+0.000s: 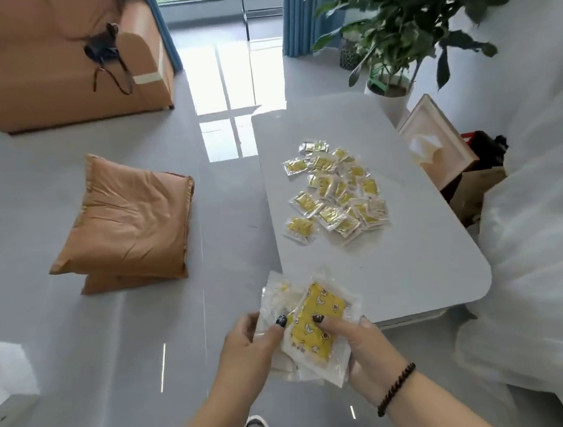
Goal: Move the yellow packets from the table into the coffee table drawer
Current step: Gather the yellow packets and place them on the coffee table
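Note:
Several yellow packets (334, 189) in clear wrappers lie in a loose pile on the white coffee table (414, 252). Below the table's near corner, over the floor, both hands hold a small stack of yellow packets (313, 327). My left hand (252, 350) grips the stack's left side with the thumb on top. My right hand (365, 346) grips its right side, thumb pressed on the top packet's yellow face. A dark bead bracelet circles the right wrist. No drawer shows in this view.
Two orange cushions (129, 221) lie stacked on the grey floor left of the table. An orange sofa (63, 69) stands at the back left, a potted plant (418, 10) at the back right. White sheeting (544, 239) and boxes (438, 143) crowd the table's right side.

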`<state>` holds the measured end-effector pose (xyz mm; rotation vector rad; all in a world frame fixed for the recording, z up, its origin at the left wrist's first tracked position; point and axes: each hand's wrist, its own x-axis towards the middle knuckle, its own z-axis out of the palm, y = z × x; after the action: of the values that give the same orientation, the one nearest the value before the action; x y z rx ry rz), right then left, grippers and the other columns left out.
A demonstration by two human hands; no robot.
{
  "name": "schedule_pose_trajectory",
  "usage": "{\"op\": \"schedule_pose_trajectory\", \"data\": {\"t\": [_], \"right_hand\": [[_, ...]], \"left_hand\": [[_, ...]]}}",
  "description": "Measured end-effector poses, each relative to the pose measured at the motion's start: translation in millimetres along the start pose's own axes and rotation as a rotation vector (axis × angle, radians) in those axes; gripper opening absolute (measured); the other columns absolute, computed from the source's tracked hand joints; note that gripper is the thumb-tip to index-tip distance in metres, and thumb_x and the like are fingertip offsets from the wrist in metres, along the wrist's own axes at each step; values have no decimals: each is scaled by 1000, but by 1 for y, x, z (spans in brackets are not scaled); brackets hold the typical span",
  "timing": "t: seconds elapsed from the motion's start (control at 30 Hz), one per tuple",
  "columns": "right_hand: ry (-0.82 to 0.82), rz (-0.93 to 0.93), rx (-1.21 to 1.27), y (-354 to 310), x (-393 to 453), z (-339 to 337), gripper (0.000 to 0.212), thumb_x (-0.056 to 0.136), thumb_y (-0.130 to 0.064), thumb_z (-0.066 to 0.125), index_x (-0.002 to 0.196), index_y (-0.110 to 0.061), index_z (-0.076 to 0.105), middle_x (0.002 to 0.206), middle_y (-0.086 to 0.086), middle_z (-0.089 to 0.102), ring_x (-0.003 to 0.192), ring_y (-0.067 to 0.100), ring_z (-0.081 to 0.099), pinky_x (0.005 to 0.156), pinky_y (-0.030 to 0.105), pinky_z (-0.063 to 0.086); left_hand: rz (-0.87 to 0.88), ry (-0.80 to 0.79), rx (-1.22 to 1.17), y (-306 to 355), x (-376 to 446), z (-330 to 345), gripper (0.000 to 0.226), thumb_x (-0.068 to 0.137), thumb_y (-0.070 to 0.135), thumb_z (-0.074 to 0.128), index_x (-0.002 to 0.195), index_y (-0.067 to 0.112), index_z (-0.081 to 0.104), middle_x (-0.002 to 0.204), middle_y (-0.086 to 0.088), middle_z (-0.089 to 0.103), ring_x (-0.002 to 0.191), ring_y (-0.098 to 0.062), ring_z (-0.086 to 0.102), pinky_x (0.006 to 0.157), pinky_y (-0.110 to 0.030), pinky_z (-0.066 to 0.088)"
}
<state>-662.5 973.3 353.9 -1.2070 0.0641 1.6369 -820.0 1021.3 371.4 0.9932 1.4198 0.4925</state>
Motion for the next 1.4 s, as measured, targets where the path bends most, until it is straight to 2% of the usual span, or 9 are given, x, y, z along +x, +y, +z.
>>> {"op": "schedule_pose_trajectory", "data": {"t": [0.13,0.23,0.37,0.57,0.77,0.9,1.1,1.27,1.4], "right_hand": [[-5,-32,50,-2,34,56,41,81,7,63,120,0,56,108,23,69,99,37,67,86,52,54],[22,-29,89,-14,61,75,46,81,5,65,125,0,52,113,24,67,103,39,66,89,56,51],[14,-55,149,-48,109,93,46,80,5,63,125,3,52,114,26,66,102,40,66,79,51,56],[-65,-43,196,-119,175,124,41,84,-1,55,126,4,56,121,26,62,101,36,66,73,41,57],[-57,-116,177,-191,240,169,48,81,-2,60,128,4,54,127,27,57,117,41,57,80,46,55],[-26,-124,208,-214,280,193,48,79,-3,64,127,3,56,125,25,60,115,39,59,83,47,55],[100,-212,392,-229,341,233,38,78,3,61,116,7,62,112,27,66,91,36,69,75,46,59],[284,-288,571,-229,386,241,64,52,-7,83,114,-1,67,117,26,64,111,43,59,100,64,39],[393,-294,732,-245,407,229,51,67,-2,75,117,-3,65,115,24,66,103,40,65,86,58,51]], "left_hand": [[-18,-61,56,30,48,-48,9,93,16,60,94,23,66,84,6,75,72,-8,71,56,-15,49],[-40,-125,92,54,83,-60,7,92,18,63,98,19,66,87,0,77,79,-20,73,70,-34,59],[-36,-195,116,90,145,-62,12,89,17,66,100,20,67,90,-1,77,83,-23,74,80,-42,59],[-17,-296,183,165,236,-61,11,89,19,66,100,19,68,94,0,75,82,-15,70,68,-25,51],[25,-308,150,233,316,-70,16,88,14,67,104,17,67,89,0,77,89,-24,70,86,-43,51],[39,-339,189,266,373,-75,22,86,16,70,106,20,61,86,-3,77,84,-27,68,79,-41,47],[50,-524,403,309,475,-81,15,84,20,70,93,11,62,80,-4,75,72,-24,62,66,-38,47],[26,-630,549,346,542,-61,8,90,11,63,93,18,67,88,-6,74,74,-17,67,67,-30,53],[-31,-752,617,369,578,-19,16,92,5,56,102,15,64,88,1,75,75,-15,70,66,-26,49]]}}
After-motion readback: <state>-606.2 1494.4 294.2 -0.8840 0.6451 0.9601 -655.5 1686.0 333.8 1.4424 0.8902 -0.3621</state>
